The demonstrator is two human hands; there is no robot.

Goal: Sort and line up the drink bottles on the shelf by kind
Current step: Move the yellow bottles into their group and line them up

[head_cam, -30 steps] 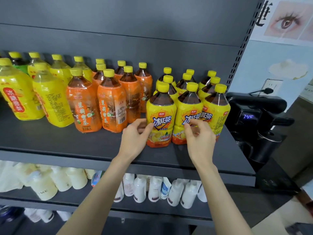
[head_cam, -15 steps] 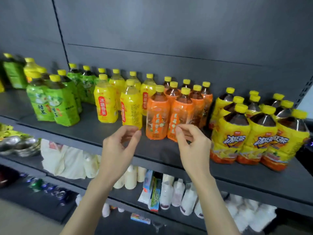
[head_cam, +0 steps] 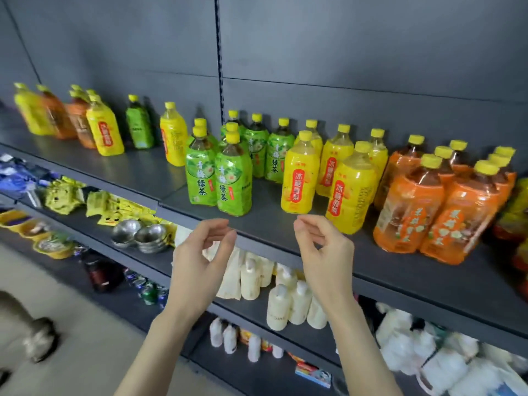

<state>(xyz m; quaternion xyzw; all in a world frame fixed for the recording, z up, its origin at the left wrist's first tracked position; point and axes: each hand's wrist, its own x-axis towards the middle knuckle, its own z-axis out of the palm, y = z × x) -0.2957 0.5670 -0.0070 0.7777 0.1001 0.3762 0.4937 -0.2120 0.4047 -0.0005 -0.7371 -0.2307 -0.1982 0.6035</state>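
On the dark grey shelf (head_cam: 285, 224) the bottles stand grouped by kind: green tea bottles (head_cam: 234, 178) in the middle, yellow pear-drink bottles (head_cam: 300, 178) to their right, orange tea bottles (head_cam: 411, 212) further right. At the far left stands a mixed, unsorted cluster of yellow and orange bottles (head_cam: 80, 124), plus a lone green bottle (head_cam: 139, 124) and a lone yellow bottle (head_cam: 173, 138). My left hand (head_cam: 203, 255) and my right hand (head_cam: 325, 250) hover in front of the shelf's front edge, fingers loosely curled, holding nothing and touching no bottle.
Below, a lower shelf carries metal bowls (head_cam: 140, 234), yellow packets (head_cam: 94, 201) and white bottles (head_cam: 285, 301). More white bottles and bags lie on the bottom shelf. A blurred grey shape (head_cam: 25, 330) is on the floor at the lower left.
The view has swung left along the shelf, from the iced-tea bottles to the green and yellow ones. Both hands have left the bottles and now hover free before the shelf edge.
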